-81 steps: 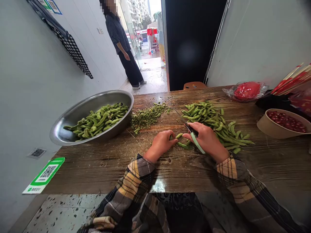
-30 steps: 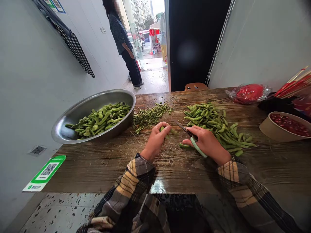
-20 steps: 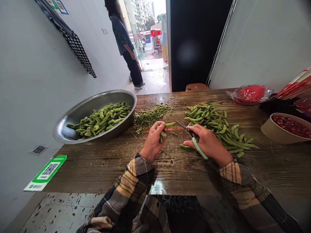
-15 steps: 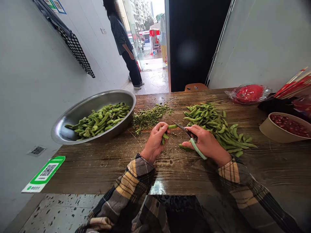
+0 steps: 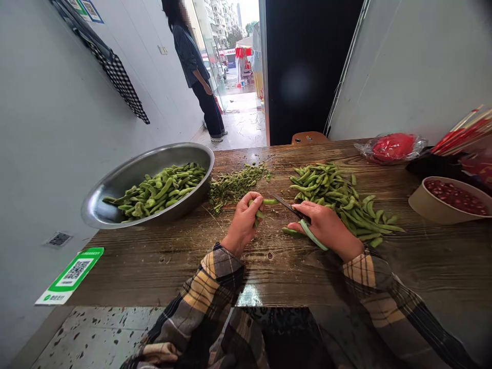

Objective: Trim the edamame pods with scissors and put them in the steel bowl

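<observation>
Closed around green edamame pods (image 5: 270, 201), my left hand (image 5: 246, 218) is above the middle of the table, one pod sticking out to the right. My right hand (image 5: 325, 225) grips scissors (image 5: 313, 234) with pale green handles, their blades pointing at that pod's tip. Under and behind my right hand lies a pile of edamame pods (image 5: 326, 182). Beyond my left hand is a heap of small green trimmings (image 5: 240, 183). A wide metal bowl (image 5: 92, 205) at the left holds many pods.
The wooden table (image 5: 184, 277) carries a green QR code card (image 5: 71, 275) at its left edge. On the right stand a paper tub (image 5: 426, 205) of dark red contents, a red plastic-wrapped bundle (image 5: 394, 147) and red-tipped sticks (image 5: 461, 132). A person (image 5: 194, 72) stands near the doorway.
The scissors have shifted very slightly, their blades now a bit farther right of the pod's tip. Both hands stay in nearly the same place, and the pods remain held.
</observation>
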{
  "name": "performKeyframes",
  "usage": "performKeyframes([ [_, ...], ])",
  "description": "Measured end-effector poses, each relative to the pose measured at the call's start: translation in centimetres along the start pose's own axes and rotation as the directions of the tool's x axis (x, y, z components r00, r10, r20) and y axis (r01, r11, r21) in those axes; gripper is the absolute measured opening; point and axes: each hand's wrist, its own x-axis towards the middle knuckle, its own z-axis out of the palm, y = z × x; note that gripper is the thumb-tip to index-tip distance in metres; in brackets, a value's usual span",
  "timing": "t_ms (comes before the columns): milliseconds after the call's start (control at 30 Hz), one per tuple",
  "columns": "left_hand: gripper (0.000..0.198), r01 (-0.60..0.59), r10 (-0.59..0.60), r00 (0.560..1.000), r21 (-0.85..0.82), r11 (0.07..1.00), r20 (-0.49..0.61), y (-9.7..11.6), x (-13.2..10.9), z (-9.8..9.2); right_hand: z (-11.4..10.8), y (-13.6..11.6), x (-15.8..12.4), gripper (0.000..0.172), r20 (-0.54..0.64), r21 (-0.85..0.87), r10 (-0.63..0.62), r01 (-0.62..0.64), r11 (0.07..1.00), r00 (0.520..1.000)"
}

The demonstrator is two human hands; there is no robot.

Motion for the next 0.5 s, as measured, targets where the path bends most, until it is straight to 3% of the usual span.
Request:
performKeyframes([
  [133, 0.024, -0.084, 0.091, 0.996, 0.213, 0.973, -0.021, -0.1, 0.1, -0.4, -0.1, 0.2, 0.2, 0.042, -0.092, -0.005, 0.033, -0.033, 0.999, 0.995],
  [233, 0.022, -0.185, 0.217, 0.976, 0.447, 0.875, -0.021, 0.3, 0.0, -0.8, -0.3, 0.6, 0.3, 0.042, -0.226, 0.019, 0.072, -0.069, 0.997, 0.971],
  [300, 0.021, -0.253, 0.330, 0.944, 0.645, 0.721, 0.002, 1.3, 0.0, -1.1, -0.5, 0.8, 0.4, 0.042, -0.270, 0.045, 0.095, -0.086, 0.995, 0.958],
  [367, 0.020, -0.293, 0.441, 0.896, 0.809, 0.510, 0.046, 3.2, 0.1, -1.6, -0.7, 1.0, 0.4, 0.042, -0.299, 0.067, 0.108, -0.091, 0.994, 0.948],
  [500, 0.012, -0.246, 0.575, 0.814, 0.944, 0.222, 0.077, 9.4, 1.1, -3.8, -0.7, 1.1, 0.5, 0.041, -0.351, 0.098, 0.084, -0.052, 0.994, 0.933],
])
